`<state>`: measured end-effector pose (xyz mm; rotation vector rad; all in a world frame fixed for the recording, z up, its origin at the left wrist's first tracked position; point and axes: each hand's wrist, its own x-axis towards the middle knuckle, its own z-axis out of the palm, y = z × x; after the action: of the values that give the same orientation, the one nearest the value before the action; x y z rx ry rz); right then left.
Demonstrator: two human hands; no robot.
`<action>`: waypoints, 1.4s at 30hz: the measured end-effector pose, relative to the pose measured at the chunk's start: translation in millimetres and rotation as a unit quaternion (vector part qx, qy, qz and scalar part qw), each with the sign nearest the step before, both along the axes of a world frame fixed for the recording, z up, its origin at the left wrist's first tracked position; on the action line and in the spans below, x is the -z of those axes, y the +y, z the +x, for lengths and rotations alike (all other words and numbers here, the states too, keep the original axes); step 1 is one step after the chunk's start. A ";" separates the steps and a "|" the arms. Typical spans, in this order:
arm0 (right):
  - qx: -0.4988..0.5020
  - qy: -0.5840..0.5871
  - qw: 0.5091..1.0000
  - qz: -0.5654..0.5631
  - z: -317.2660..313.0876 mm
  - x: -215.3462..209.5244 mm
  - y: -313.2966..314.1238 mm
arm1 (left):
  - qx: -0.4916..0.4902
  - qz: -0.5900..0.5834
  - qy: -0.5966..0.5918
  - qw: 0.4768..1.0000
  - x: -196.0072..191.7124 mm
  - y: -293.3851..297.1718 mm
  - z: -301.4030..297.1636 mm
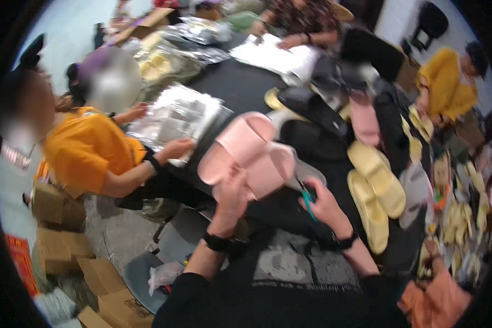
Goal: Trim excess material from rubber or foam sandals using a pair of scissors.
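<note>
My left hand (230, 192) is closed on a pair of pink slippers (245, 141), gripping them at their near edge above the dark table. The two slippers lie overlapped, with their ribbed straps showing. In my right hand (328, 203) is a small pair of scissors (308, 201) with teal handles, just right of the slippers. The blades are blurred, so whether they touch anything cannot be made out. A grey slipper (315, 174) lies behind the scissors. Farther right rests a pair of pale yellow slippers (376, 191).
Black slippers (311, 112) and another pink slipper (364, 117) crowd the table (224, 79). A co-worker in orange (90, 147) handles clear plastic bags (175, 117) at left. Others work at the far side and right. Cardboard boxes (63, 249) and a grey chair (142, 273) stand lower left.
</note>
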<state>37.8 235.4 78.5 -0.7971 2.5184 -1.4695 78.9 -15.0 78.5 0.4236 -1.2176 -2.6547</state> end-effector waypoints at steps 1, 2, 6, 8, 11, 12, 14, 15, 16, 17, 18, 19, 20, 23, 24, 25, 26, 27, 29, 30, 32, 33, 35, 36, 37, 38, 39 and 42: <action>-0.005 -0.017 1.000 0.001 -3.4 1.4 -3.0 | -0.010 -0.019 0.029 0.999 -0.9 0.0 -0.1; -0.002 -0.042 0.999 0.003 -5.6 -3.6 -5.8 | -0.002 0.008 0.037 0.999 -10.6 4.4 -1.7; 0.009 -0.032 0.999 0.013 -3.2 1.5 -12.0 | 0.030 0.010 0.039 0.999 -14.2 8.7 -5.5; 0.010 -0.006 1.000 0.011 -2.2 9.5 -12.5 | 0.048 0.025 0.048 0.997 -12.5 11.4 -6.1; 0.027 0.013 1.000 0.003 0.6 16.7 -11.7 | 0.049 0.029 0.032 0.998 -8.5 16.4 -1.9; 0.024 0.019 1.000 0.001 1.3 16.8 -11.2 | 0.055 0.032 0.031 0.998 -7.5 17.4 -0.2; 0.027 0.027 0.999 0.001 1.2 15.3 -8.5 | 0.066 -0.004 0.019 0.998 -6.2 19.0 1.0; 0.031 0.017 0.999 -0.012 1.4 14.1 -7.9 | 0.071 -0.004 0.019 0.997 -6.5 18.5 2.5; 0.035 0.009 0.999 -0.025 1.9 12.6 -6.8 | 0.097 -0.024 0.006 0.995 -7.1 17.9 3.9; 0.039 0.010 0.999 -0.025 2.8 10.9 -5.6 | 0.123 -0.044 -0.007 0.991 -7.5 17.5 5.6; 0.057 0.025 0.998 -0.027 2.3 9.0 -5.5 | 0.126 -0.045 -0.005 0.991 -4.0 16.4 6.8; 0.074 0.040 0.996 -0.030 1.9 7.8 -5.2 | 0.137 -0.066 -0.010 0.988 2.6 15.5 8.2; 0.076 0.042 0.996 -0.030 2.0 7.6 -4.8 | 0.147 -0.088 -0.015 0.985 6.2 15.0 10.0; 0.100 0.055 0.993 -0.016 -2.5 12.7 -2.9 | 0.177 -0.109 -0.034 0.977 2.2 20.9 9.9; 0.106 0.098 0.990 -0.011 -5.8 15.1 -3.9 | 0.196 -0.125 -0.032 0.972 1.1 20.6 9.9; 0.111 0.139 0.984 -0.006 -8.2 17.2 -4.0 | 0.207 -0.131 -0.048 0.968 5.0 18.6 9.2; 0.112 0.138 0.984 -0.005 -8.1 19.1 -2.0 | 0.208 -0.130 -0.049 0.968 7.4 17.6 8.2; 0.110 0.063 0.992 -0.002 -5.7 14.2 -0.6 | 0.225 -0.156 -0.039 0.961 5.9 16.6 8.9; 0.106 -0.008 0.994 -0.001 -4.9 10.6 1.0 | 0.223 -0.200 -0.033 0.953 0.5 17.5 10.6; 0.134 0.017 0.990 -0.042 -8.2 12.3 0.9 | 0.222 -0.200 -0.032 0.954 -0.8 18.6 8.3; 0.161 0.045 0.982 -0.084 -12.6 11.3 4.1 | 0.210 -0.202 -0.028 0.956 -4.5 20.6 3.1; 0.179 0.028 0.981 -0.074 -14.1 10.2 7.3 | 0.207 -0.204 -0.026 0.956 -8.2 22.7 2.4; 0.209 -0.008 0.976 -0.063 -16.4 8.5 11.0 | 0.217 -0.240 -0.052 0.945 -16.7 25.1 4.4; 0.207 0.000 0.976 -0.066 -16.5 11.4 11.8 | 0.213 -0.243 -0.045 0.945 -7.1 21.2 3.6; 0.201 -0.023 0.974 -0.105 -15.8 18.4 13.7 | 0.231 -0.305 -0.028 0.923 6.6 18.9 1.7; 0.195 -0.045 0.969 -0.144 -16.0 24.9 14.3 | 0.248 -0.367 -0.011 0.897 17.9 15.2 -1.0; 0.196 -0.080 0.963 -0.168 -15.2 28.3 13.5 | 0.245 -0.372 -0.027 0.895 8.6 21.8 -0.7; 0.212 -0.080 0.952 -0.204 -9.7 29.4 16.4 | 0.224 -0.418 0.013 0.880 13.5 28.8 -5.6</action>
<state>28.1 251.8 49.0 -0.1521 2.3900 -2.1364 73.3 13.8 65.1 -0.0576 -2.4919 -2.0784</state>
